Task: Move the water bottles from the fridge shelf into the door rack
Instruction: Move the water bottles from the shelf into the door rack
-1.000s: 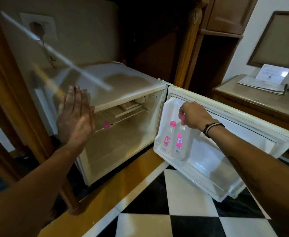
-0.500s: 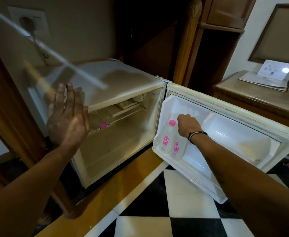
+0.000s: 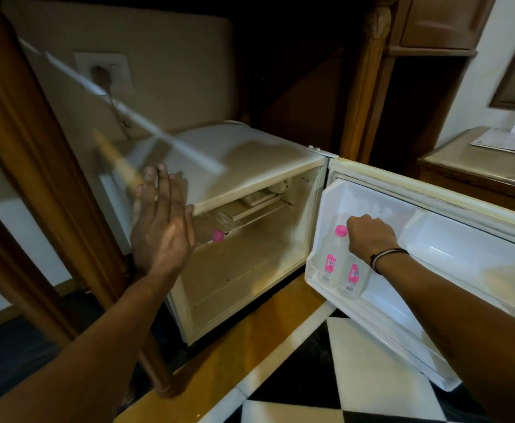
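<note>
Two clear water bottles with pink labels stand upright in the door rack (image 3: 381, 312) of the open mini fridge door. The left bottle (image 3: 329, 264) shows its pink cap. My right hand (image 3: 370, 238) is closed over the top of the right bottle (image 3: 352, 277), hiding its cap. A third bottle lies on the wire fridge shelf (image 3: 250, 213); mostly its pink cap (image 3: 218, 235) shows. My left hand (image 3: 161, 230) is held flat with fingers together and straight, in front of the fridge's left front edge, holding nothing.
The white mini fridge (image 3: 235, 166) sits under a wooden table whose leg (image 3: 67, 239) stands at its left. A wooden cabinet (image 3: 479, 184) with papers stands at the right. The floor is black and white check with a yellow stripe (image 3: 235, 346).
My right hand has lowered the second bottle fully into the door rack beside the first and still covers its top. My left hand stays raised and flat, shifted only slightly.
</note>
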A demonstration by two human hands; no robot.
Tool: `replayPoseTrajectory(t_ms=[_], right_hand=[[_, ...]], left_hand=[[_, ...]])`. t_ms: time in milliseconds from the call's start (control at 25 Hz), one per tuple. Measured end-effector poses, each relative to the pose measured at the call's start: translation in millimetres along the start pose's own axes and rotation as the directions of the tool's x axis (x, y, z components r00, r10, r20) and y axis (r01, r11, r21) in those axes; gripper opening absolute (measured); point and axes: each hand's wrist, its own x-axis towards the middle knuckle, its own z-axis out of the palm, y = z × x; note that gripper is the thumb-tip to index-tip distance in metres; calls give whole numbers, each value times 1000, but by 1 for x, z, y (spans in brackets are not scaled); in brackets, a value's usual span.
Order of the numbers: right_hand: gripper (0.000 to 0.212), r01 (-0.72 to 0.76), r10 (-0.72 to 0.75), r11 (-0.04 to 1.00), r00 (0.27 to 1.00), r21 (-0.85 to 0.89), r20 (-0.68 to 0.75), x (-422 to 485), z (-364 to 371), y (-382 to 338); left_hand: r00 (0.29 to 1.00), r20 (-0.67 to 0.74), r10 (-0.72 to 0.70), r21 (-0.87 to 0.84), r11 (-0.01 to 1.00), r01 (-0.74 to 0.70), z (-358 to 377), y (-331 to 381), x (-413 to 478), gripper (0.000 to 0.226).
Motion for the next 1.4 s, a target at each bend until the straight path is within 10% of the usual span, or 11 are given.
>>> replayPoseTrajectory(t_ms=[320,840,1200,1400], right_hand=[[37,424,-337,852,893,308,-297,-16,-8,-116],[43,405,-385,686,907,604,-170,38,31,-259],[11,397,-295,688,918,608,-266,11,12,-189],[28,470,-301,649,881,598,-366,-22,-48,-106]], left_hand=[[997,43,57,11,998,-57,-4,-5,2,72],[986,-128,106,95,991,-94,1,-1,1,57],[986,-121,116,25,993,-113,11,-2,1,67],[989,-80,125,26,992,-124,10,-1,2,68]])
